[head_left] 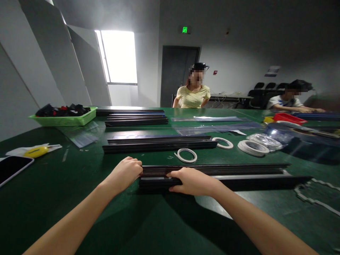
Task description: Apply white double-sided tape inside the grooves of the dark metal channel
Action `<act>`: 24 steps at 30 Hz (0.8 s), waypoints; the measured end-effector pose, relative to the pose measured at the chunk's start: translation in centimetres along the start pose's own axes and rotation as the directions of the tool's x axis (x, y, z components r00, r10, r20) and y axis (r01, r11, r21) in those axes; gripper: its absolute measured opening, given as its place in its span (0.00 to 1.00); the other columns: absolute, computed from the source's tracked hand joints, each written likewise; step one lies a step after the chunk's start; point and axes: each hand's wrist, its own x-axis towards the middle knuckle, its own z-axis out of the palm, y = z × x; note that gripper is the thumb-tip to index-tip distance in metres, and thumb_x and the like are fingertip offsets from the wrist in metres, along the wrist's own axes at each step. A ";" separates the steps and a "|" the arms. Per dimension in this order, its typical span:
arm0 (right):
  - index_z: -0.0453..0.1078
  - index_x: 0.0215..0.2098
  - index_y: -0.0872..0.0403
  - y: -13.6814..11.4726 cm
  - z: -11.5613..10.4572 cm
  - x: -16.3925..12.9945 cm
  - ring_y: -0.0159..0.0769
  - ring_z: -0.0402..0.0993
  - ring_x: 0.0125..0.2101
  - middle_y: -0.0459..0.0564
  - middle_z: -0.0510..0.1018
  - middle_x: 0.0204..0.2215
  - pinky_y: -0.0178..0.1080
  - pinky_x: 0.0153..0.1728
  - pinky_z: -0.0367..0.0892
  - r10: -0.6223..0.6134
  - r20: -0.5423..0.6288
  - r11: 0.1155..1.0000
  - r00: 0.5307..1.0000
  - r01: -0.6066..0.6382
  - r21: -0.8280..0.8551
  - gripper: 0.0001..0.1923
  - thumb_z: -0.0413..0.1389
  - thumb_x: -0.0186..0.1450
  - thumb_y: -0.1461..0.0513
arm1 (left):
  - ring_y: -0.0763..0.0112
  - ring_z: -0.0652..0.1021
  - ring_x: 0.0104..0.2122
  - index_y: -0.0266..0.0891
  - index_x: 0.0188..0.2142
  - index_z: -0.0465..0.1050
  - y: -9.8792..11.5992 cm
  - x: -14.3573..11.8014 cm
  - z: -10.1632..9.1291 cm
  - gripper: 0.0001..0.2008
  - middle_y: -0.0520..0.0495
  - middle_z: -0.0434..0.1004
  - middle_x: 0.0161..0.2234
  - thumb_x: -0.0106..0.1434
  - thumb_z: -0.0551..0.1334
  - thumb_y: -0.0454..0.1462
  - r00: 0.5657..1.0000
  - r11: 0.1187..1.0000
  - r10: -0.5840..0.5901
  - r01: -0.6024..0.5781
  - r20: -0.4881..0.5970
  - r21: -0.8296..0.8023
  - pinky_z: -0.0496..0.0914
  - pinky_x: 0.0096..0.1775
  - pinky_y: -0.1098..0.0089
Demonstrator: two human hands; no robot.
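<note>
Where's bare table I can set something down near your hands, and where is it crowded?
Bare green table lies left of the left hand, between the phone and the black rails under the right hand. The near edge between the forearms is bare too. Crowded: tape rolls, plastic bags to the right.

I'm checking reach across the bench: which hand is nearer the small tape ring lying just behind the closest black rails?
Right. The right hand rests on the rails just below the tape ring; the left hand is at the rails' left end, farther away.

Assembly workshop: long green worktable (53, 184) carrying black rail stacks (159, 143), tape rolls (249, 147) beside them, parts basket (63, 120) at its far-left corner.
</note>
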 end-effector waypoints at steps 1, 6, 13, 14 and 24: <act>0.69 0.52 0.49 0.0 0.0 0.0 0.43 0.75 0.39 0.52 0.78 0.42 0.37 0.38 0.65 0.002 -0.001 1.000 1.000 -0.002 0.000 0.25 0.54 0.59 0.49 | 0.70 0.74 0.34 0.42 0.28 0.75 0.0 0.0 0.0 0.12 0.51 0.75 0.30 0.64 0.55 0.36 1.000 1.000 0.003 -0.003 0.004 0.000 0.61 0.40 0.67; 0.69 0.52 0.49 0.1 0.1 0.0 0.43 0.75 0.39 0.52 0.78 0.42 0.37 0.38 0.65 0.000 -0.004 1.000 1.000 0.000 -0.008 0.26 0.54 0.59 0.48 | 0.68 0.74 0.34 0.42 0.29 0.75 -0.4 0.0 0.5 0.11 0.50 0.74 0.30 0.63 0.55 0.34 1.000 0.999 0.026 -0.027 0.015 0.018 0.62 0.40 0.66; 0.69 0.51 0.48 0.2 0.2 0.1 0.43 0.75 0.39 0.52 0.79 0.41 0.37 0.38 0.65 0.001 -0.017 1.000 1.000 -0.001 -0.024 0.25 0.54 0.59 0.48 | 0.66 0.74 0.35 0.40 0.30 0.72 -0.8 0.1 1.0 0.04 0.48 0.73 0.33 0.60 0.59 0.35 0.998 0.995 0.052 -0.054 0.024 0.085 0.64 0.39 0.65; 0.69 0.51 0.48 0.2 0.2 0.1 0.43 0.75 0.39 0.52 0.79 0.41 0.37 0.38 0.65 0.004 -0.017 1.000 1.000 -0.004 -0.024 0.25 0.54 0.59 0.48 | 0.66 0.73 0.35 0.40 0.31 0.72 -0.8 0.2 1.1 0.03 0.48 0.73 0.34 0.59 0.60 0.35 0.998 0.995 0.055 -0.056 0.024 0.086 0.64 0.39 0.65; 0.69 0.52 0.48 0.0 0.1 0.0 0.43 0.75 0.40 0.52 0.78 0.42 0.37 0.38 0.65 0.005 -0.015 1.000 1.000 -0.006 -0.022 0.25 0.54 0.59 0.49 | 0.65 0.71 0.44 0.41 0.32 0.73 -0.4 0.2 0.8 0.05 0.47 0.72 0.42 0.59 0.59 0.32 0.992 0.992 0.106 -0.101 -0.064 0.081 0.64 0.46 0.63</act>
